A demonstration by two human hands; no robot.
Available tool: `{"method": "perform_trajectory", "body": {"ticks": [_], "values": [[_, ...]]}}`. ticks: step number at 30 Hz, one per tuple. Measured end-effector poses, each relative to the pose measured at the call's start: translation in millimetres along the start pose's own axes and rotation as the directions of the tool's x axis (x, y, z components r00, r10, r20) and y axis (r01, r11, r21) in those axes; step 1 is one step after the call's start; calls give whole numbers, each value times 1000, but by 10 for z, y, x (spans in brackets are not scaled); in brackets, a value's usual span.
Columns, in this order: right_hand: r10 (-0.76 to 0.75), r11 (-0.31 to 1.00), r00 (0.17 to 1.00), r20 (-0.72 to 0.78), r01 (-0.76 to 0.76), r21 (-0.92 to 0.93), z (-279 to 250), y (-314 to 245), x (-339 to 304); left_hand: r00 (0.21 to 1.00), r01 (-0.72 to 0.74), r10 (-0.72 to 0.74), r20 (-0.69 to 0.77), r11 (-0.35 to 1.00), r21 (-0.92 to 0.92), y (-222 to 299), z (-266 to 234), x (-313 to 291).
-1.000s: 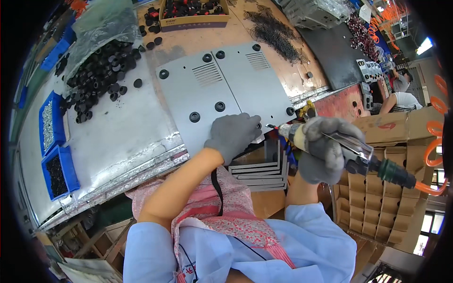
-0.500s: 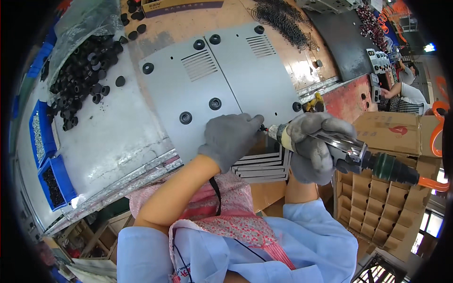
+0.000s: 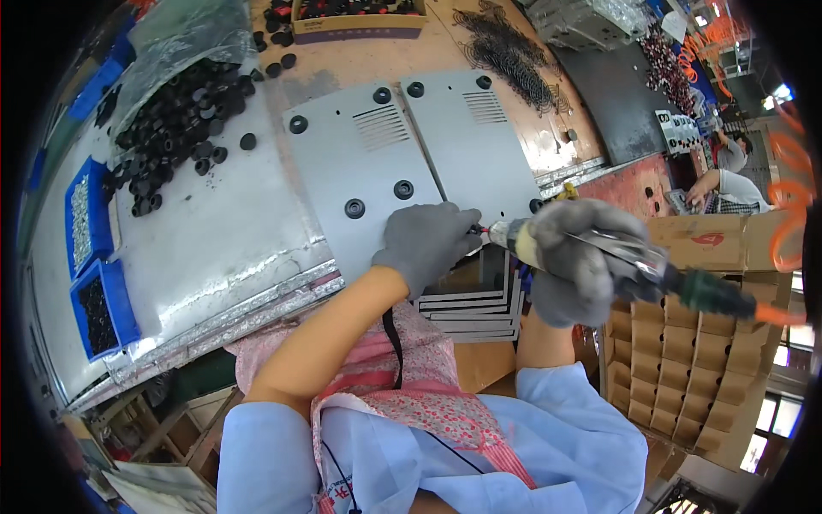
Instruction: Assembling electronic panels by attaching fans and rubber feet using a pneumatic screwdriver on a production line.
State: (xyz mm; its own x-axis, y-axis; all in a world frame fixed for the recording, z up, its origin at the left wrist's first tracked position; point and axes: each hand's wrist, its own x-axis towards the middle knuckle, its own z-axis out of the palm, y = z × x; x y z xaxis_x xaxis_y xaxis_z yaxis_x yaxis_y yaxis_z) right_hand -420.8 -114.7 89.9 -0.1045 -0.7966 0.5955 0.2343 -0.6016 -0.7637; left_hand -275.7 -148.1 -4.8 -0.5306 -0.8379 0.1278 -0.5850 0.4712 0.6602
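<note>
My left hand (image 3: 425, 246), in a grey glove, is over the near end of the left grey metal panel (image 3: 342, 154). Its thumb and fingertips are pinched around something dark, too small to name. A power screwdriver (image 3: 629, 254) with an orange hose is gripped in my gloved right hand (image 3: 582, 261). The driver's reddish tip meets my left fingertips. A second grey panel (image 3: 467, 141) lies beside the first, a narrow gap between them. Both have vent slots and round black rubber feet (image 3: 403, 189); my left hand hides part of the near edges.
Black rubber feet (image 3: 184, 120) are heaped at the left beside blue bins (image 3: 103, 308) of small parts. A printed carton (image 3: 360, 27) and dark wire rings (image 3: 514, 56) lie at the back. Right stands a divided cardboard box (image 3: 676, 360); a co-worker (image 3: 728, 176) sits beyond.
The view has shifted, so the bench sits lower and further right in it, showing more of the carton's contents. My hands stay close together, the screwdriver tip still at my left fingertips.
</note>
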Motion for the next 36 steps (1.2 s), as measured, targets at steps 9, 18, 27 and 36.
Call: {"method": "perform_trajectory", "body": {"ticks": [9,18,27,36], "values": [[-390,921,896,212,374,111,184,-234,110,902,104,-290,319,-573,-813,-12,-556,-188],[-295,950,937,186,269,156,478,-170,60,880,266,-218,422,-510,-818,88,-505,-523],[-363,924,890,275,306,231,553,-160,86,831,407,-258,493,-323,-854,85,-493,-610],[-356,927,876,327,287,241,537,-168,56,842,374,-275,465,-325,-869,80,-384,-643]]}}
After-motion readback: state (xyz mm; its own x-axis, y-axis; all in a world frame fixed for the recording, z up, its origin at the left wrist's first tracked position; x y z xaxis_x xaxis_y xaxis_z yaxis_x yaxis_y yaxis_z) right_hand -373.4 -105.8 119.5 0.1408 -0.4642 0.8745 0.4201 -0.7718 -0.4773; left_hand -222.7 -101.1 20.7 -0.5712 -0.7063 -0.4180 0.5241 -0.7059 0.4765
